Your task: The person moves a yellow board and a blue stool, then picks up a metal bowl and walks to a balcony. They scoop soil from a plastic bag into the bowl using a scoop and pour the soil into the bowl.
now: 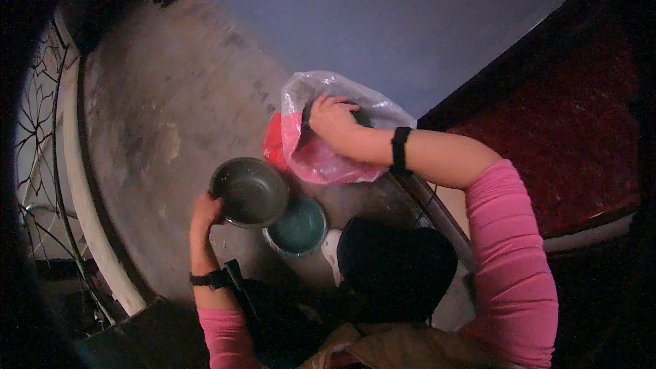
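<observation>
My left hand (pixel 209 208) grips the rim of a dark grey-green bowl (pixel 249 192), whose inside faces up. A second bowl, greenish (pixel 297 226), stands on the floor close by, partly overlapped by the first. My right hand (pixel 333 120) reaches into the mouth of a clear and pink plastic bag (pixel 348 82). Its fingers rest on a dark object (pixel 363 117) inside, mostly hidden by the hand and the bag. Whether they grip it, I cannot tell. Bright red material (pixel 274 143) shows at the bag's left side.
A worn concrete floor (pixel 154 128) spreads out to the left, bordered by a pale ledge (pixel 84 164) and a black metal grille (pixel 38 128). A bluish-grey surface (pixel 359 20) lies beyond the bag. On the right is a dark red surface (pixel 574 164).
</observation>
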{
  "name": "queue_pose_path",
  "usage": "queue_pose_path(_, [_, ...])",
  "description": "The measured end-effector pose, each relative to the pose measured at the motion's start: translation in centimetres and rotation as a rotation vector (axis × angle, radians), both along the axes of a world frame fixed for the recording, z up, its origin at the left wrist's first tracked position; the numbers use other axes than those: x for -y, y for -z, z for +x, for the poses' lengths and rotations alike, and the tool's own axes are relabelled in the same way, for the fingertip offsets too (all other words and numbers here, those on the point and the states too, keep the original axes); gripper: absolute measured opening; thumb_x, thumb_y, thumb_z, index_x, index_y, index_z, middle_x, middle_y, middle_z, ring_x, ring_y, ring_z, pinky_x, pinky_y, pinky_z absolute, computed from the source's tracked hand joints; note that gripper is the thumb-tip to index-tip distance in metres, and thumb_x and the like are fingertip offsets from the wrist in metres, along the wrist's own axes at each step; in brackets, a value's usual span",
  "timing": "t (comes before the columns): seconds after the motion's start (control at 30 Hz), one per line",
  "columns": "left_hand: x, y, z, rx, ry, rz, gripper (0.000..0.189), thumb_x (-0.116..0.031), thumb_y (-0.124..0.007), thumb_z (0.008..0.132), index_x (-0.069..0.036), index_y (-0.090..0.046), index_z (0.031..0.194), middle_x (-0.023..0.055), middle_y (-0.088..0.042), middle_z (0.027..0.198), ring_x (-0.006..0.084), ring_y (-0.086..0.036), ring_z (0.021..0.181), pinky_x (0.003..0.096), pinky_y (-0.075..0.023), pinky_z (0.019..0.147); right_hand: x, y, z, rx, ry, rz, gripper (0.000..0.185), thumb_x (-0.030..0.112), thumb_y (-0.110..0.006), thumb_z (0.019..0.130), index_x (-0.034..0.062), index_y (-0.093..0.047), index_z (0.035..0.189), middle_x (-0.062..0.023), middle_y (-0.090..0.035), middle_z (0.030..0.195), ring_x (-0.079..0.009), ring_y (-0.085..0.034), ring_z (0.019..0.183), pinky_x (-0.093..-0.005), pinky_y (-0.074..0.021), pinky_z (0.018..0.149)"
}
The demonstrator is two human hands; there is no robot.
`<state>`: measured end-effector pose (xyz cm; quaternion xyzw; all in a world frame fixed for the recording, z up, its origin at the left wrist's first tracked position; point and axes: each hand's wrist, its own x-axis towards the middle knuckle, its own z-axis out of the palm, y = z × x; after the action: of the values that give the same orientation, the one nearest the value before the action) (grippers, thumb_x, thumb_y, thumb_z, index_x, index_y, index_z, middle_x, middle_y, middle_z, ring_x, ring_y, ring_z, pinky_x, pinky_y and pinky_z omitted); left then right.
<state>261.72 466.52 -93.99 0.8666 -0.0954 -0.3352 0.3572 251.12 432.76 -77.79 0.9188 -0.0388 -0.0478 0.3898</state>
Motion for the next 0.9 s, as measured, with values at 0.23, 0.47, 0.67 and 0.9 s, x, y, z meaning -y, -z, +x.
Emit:
queue_pose_path(0.23, [1.2, 1.2, -2.1, -0.242, -0.109, -0.186, 0.039, -0.013, -0.056, 0.09, 0.006, -0.055, 0.124, 0.0202, -0.07, 0.1, 0.0314, -0.072, 0.067, 0.0397, -0.0639, 0.053, 4.1, 5.1, 0.6, 0.029, -0.313, -0.019, 0.052, 0.015, -0.06, 0.088, -0.0128, -0.055, 0.132, -0.0312, -0.057, 0.129, -0.0469, -0.065, 0.104, -0.0576, -0.0613, 0.062])
queue_pose_path(0.47, [2.7, 0.1, -1.9, -0.28, -0.147, -0.317, 0.036, -0.012, -0.057, 0.091, 0.007, -0.056, 0.122, 0.0194, -0.07, 0.101, 0.0299, -0.072, 0.073, 0.0391, -0.0642, 0.055, 1.5, 3.4, -4.3, -0.263, -0.17, 0.487, 0.051, 0.008, -0.064, 0.081, -0.018, -0.054, 0.124, -0.0378, -0.065, 0.105, -0.0442, -0.072, 0.088, -0.0484, -0.0603, 0.068])
queue_pose_path(0.67, [2.8, 0.2, -0.8, -0.145, -0.176, -0.209, 0.038, -0.012, -0.059, 0.093, 0.007, -0.054, 0.125, 0.0212, -0.07, 0.101, 0.0328, -0.072, 0.07, 0.0402, -0.0643, 0.053, 5.2, 0.0, -1.8, -0.007, 0.133, 0.647, 0.05, 0.006, -0.067, 0.081, -0.0161, -0.051, 0.122, -0.029, -0.068, 0.104, -0.0429, -0.072, 0.09, -0.0444, -0.0606, 0.071])
queue_pose_path(0.9, [1.8, 5.3, 0.2, 0.44, -0.013, 0.155, 0.039, -0.02, -0.067, 0.088, 0.002, -0.058, 0.118, 0.0289, -0.068, 0.112, 0.047, -0.067, 0.102, 0.0522, -0.0552, 0.086, 5.3, 9.3, 2.9, 0.234, 0.066, 0.177, 0.06, 0.011, -0.064, 0.086, -0.0101, -0.043, 0.138, -0.0396, -0.062, 0.111, -0.0434, -0.073, 0.083, -0.0491, -0.0614, 0.056])
